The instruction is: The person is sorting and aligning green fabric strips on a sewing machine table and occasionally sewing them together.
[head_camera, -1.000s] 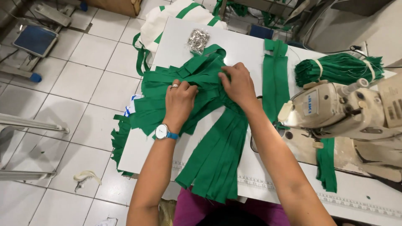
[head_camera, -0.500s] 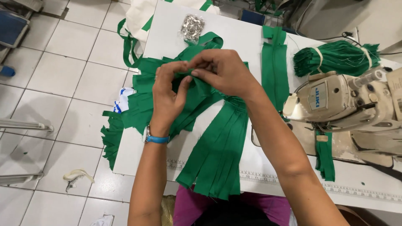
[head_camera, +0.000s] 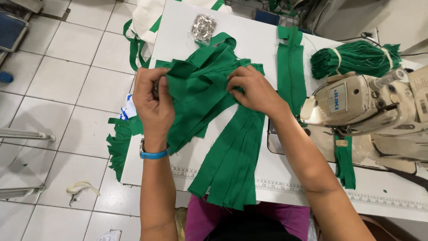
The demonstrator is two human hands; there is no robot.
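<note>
the left hand (head_camera: 154, 105) grips a bunched fold of flat green fabric strips (head_camera: 203, 89), while the right hand (head_camera: 254, 89) pinches the same pile from its other side, so the strips lie between both hands on the white desk (head_camera: 249, 40). more strips fan toward the body below the right hand; a cream sewing machine (head_camera: 361, 105) stands just right of it.

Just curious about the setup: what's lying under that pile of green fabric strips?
The green strips rest on a white table, with a printed ruler along its near edge. Whatever lies directly beneath the pile is covered, so I cannot tell.
</note>
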